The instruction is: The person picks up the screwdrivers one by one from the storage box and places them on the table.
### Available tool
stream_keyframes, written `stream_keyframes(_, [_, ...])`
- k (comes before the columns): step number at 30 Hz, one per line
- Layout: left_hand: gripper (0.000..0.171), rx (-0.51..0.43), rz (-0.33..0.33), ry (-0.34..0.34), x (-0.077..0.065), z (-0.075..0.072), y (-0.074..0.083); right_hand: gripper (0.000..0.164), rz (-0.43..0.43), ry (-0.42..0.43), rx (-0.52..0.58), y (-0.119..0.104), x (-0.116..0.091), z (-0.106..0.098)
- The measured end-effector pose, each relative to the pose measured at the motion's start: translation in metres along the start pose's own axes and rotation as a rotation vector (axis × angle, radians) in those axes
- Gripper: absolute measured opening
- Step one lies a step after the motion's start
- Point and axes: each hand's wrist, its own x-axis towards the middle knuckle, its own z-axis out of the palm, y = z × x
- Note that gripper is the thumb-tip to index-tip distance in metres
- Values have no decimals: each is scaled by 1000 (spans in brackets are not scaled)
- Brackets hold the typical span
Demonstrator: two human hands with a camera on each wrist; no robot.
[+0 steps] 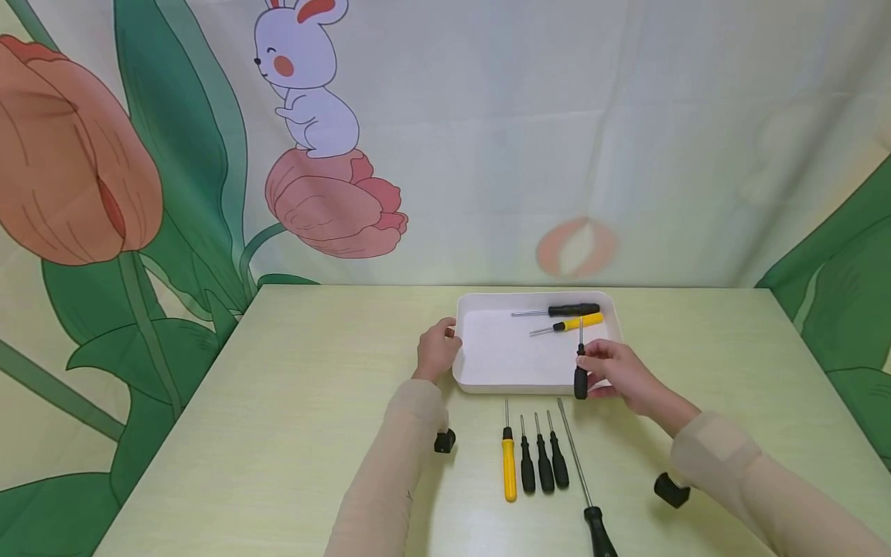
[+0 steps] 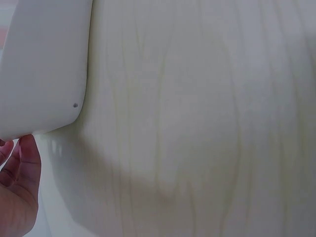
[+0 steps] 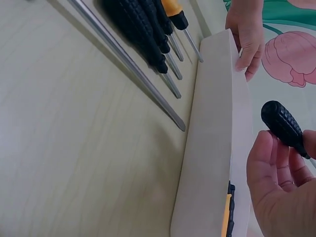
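A white tray [image 1: 508, 356] stands at the back of the table. At its left side my left hand [image 1: 436, 352] grips the rim; in the left wrist view the fingers [image 2: 29, 158] bend against the tray's end wall. Over the front right part of the tray, my right hand [image 1: 612, 375] pinches a small black-handled screwdriver [image 1: 581, 379], its shaft pointing up in the head view. The right wrist view has the ribbed handle [image 3: 281, 123] between thumb and fingers. Inside the tray lie another black screwdriver [image 1: 574, 309] and a yellow-and-black one [image 1: 583, 321].
In front of the tray lie a yellow screwdriver [image 1: 510, 468], several small black ones such as the middle one [image 1: 544, 468], and a long screwdriver [image 1: 578, 464] slanting toward the front edge. A printed curtain [image 1: 473, 155] hangs behind the table [image 1: 299, 410].
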Motion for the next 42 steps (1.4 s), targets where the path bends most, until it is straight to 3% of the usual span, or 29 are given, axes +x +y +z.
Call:
stream_keyframes(14, [39,-9,-17,-4,0,1,1,24,108,-125,-26,18,-10,-5])
stream_keyframes(25, [39,-3,-25,-7,0,0,3,14,150,-222,-39,27,-19,-2])
stream_keyframes(42, [38,-19,-40,-9,1,1,1,16,175,-271,-96,44,-25,0])
